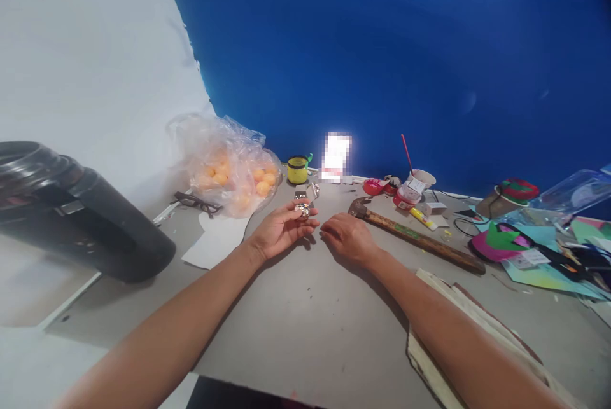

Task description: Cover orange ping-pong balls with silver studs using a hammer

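Over the middle of the grey table, my left hand (282, 228) is turned partly palm up. Its thumb and fingers pinch a small shiny silver metal piece (302, 210), which looks like part of a wristwatch. Just behind it are more shiny metal bits (315, 191); whether they join the held piece I cannot tell. My right hand (349, 237) rests on the table close by, back up, with its fingers curled and closed. Anything inside those fingers is hidden. The head of a claw hammer (415, 234) lies just beyond the right hand.
A large black flask (90, 218) stands at left, near glasses (196, 203) and a plastic bag of orange balls or fruit (238, 173). A yellow cup (298, 170) and a bright blurred screen (336, 156) are behind. Rightward lie a glue tube (422, 218), scissors (548, 253) and folded cloth (443, 332).
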The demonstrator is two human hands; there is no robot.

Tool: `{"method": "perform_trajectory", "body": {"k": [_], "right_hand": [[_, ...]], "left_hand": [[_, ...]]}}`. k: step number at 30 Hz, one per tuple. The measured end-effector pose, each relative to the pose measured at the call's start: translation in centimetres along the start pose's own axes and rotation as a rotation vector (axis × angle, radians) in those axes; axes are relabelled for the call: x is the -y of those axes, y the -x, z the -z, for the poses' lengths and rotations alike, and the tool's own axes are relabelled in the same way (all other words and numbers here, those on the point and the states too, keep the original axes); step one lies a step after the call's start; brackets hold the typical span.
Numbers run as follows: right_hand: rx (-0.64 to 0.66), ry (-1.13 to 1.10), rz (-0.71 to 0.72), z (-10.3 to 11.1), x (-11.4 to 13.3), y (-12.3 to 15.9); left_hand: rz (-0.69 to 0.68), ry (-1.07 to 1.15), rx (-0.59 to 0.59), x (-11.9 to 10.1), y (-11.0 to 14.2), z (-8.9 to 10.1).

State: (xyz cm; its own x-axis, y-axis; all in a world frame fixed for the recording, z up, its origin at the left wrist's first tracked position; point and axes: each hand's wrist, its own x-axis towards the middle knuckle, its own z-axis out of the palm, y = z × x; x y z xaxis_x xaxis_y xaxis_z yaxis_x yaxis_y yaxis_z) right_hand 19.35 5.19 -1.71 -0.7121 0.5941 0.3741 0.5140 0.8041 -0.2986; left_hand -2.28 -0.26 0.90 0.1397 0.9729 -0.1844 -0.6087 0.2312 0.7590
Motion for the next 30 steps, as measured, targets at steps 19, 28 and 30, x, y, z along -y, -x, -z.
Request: {"method": "perform_trajectory", "body": {"k": [19, 28, 30], "right_hand": [[0.077, 0.037, -0.039, 0.22, 0.49, -0.11], [0.086, 0.046, -0.038, 0.14, 0.39, -0.16], [0.078, 0.04, -0.04, 0.13, 0.42, -0.16]], "left_hand": [[-0.014, -0.158, -0.075, 0.93, -0.09, -0.25], [-0.021, -0.238, -0.004, 0.91, 0.11, -0.28], [-0.017, -0.209, -0.022, 0.86, -0.02, -0.18]]}}
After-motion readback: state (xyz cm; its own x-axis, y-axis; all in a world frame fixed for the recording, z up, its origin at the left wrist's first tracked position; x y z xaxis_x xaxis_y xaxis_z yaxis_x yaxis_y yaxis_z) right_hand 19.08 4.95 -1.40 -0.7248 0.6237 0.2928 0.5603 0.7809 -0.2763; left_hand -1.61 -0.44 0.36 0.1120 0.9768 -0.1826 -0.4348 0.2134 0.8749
